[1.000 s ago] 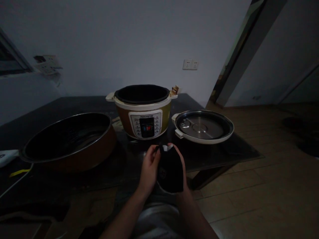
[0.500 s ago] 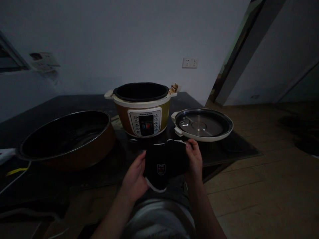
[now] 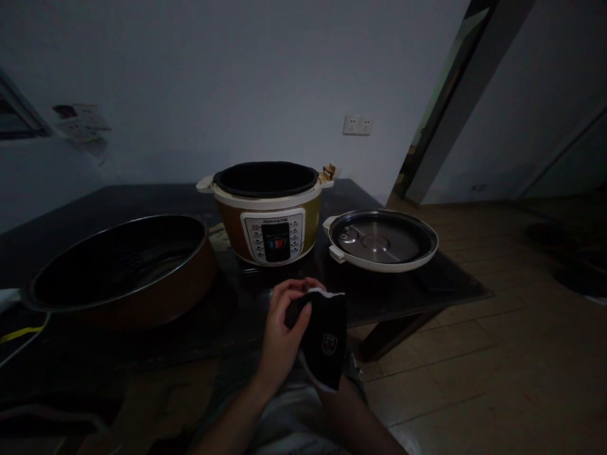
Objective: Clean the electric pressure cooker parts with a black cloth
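Head view: black cloth piece held at the near edge of the worktop

Item under handling: a black fabric piece with a white edge and folded, flap-like shape [image 3: 325,322], raised in front of the person's body, near side of the dark, flat-topped worktop [image 3: 427,297]. A small shield-shaped emblem [image 3: 329,344] faces the camera; its lettering is not legible.

Left hand [image 3: 281,335]: fingers [image 3: 281,297] curled in, thumb pressed on the front of the cloth near its upper left edge; grip closed on the fabric. Right hand [image 3: 315,284]: largely concealed behind the cloth, fingertips alone showing at the top edge; how far it is closed cannot be told.

Beyond the hands stands a brown-and-olive rice cooker with a white rim and black interior [image 3: 268,205], uncovered and upright, its white-bordered control panel [image 3: 275,237] facing the person. To the left sits a wide, round brown pan with a black interior [image 3: 156,294]. To the right lies a round, white-rimmed lid with a silvery metal inner face [image 3: 379,241], inner face up, apart from the cooker.

Periphery: a yellow strip [image 3: 21,333] at far left; a white double wall socket [image 3: 357,125] on the pale wall [image 3: 237,82]; tan floor [image 3: 474,360] at right. Lighting is dim.
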`<action>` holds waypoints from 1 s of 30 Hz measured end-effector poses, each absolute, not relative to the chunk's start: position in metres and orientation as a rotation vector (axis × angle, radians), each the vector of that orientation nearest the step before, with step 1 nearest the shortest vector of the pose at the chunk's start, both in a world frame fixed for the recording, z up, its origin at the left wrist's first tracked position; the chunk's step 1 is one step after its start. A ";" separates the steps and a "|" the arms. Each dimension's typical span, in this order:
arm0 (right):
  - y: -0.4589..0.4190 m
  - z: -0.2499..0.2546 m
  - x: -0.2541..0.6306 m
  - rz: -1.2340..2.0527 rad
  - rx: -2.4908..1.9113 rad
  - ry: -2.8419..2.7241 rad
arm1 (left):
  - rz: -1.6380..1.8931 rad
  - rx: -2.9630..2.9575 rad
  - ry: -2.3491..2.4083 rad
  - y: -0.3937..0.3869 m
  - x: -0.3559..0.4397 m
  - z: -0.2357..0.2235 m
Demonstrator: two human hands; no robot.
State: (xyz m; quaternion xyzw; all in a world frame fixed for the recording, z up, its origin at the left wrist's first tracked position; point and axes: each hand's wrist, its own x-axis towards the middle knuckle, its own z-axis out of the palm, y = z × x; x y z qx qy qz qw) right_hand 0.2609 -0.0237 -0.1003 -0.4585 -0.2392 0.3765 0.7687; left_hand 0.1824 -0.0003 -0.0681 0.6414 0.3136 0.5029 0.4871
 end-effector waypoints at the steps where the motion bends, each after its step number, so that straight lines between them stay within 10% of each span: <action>1: -0.018 -0.101 0.264 0.800 -0.987 -0.510 | 1.195 1.523 0.746 0.000 0.183 -0.069; 11: -0.023 -0.096 0.281 0.583 -1.071 -0.658 | 0.663 1.104 0.682 0.005 0.174 -0.076; 30: -0.064 -0.080 0.463 0.391 -0.979 -0.201 | 0.848 0.175 0.891 0.020 0.161 -0.089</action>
